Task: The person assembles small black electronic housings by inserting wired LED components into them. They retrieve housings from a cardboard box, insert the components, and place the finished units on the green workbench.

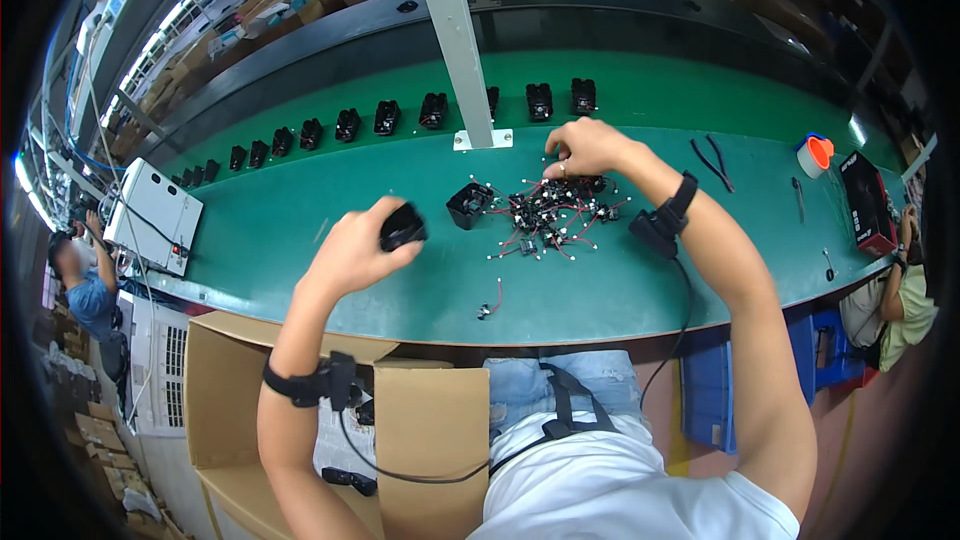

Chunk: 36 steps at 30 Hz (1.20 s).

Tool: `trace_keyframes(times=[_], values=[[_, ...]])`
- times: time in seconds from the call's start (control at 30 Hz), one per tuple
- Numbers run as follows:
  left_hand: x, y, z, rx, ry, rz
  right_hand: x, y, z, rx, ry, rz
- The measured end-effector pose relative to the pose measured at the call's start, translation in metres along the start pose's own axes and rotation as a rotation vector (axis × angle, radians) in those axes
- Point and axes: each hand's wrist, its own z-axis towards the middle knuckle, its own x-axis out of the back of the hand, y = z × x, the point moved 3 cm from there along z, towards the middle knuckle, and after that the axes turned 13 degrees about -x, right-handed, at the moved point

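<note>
My left hand [355, 252] grips a black housing [402, 227] above the green bench [300, 210]; my right hand [587, 147] pinches into the wired-parts pile [555, 215] (picking stage). Next, seating calls for alignment.

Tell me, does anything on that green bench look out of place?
One small red-wired part lies alone near the bench's front edge, apart from the tangled pile under the right hand. Otherwise nothing looks spilled or damaged.

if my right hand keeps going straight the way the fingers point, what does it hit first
Most likely the pile of small black parts with red wires: the right hand hangs just above its far edge, fingertips down. Depth is hard to judge, so it may already be touching.
</note>
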Motion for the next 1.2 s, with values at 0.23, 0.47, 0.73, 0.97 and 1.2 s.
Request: trace_keyframes(times=[0.23,0.47,0.73,0.97,1.2], values=[[-0.046,0.056,0.075,-0.162,0.120,-0.003,0.006,0.007,-0.004,0.110,0.145,0.294],[-0.077,0.042,0.078,-0.044,0.156,-0.464,0.027,-0.006,-0.047,0.079,0.274,0.940],[-0.084,0.042,0.076,-0.086,0.280,-0.552,0.024,-0.036,-0.061,0.177,0.004,1.381],[-0.089,0.046,0.078,-0.148,0.358,-0.823,0.017,-0.054,-0.069,0.262,0.101,1.197],[-0.089,0.053,0.076,-0.156,0.397,-1.018,0.029,-0.056,-0.082,0.309,0.115,1.200]])
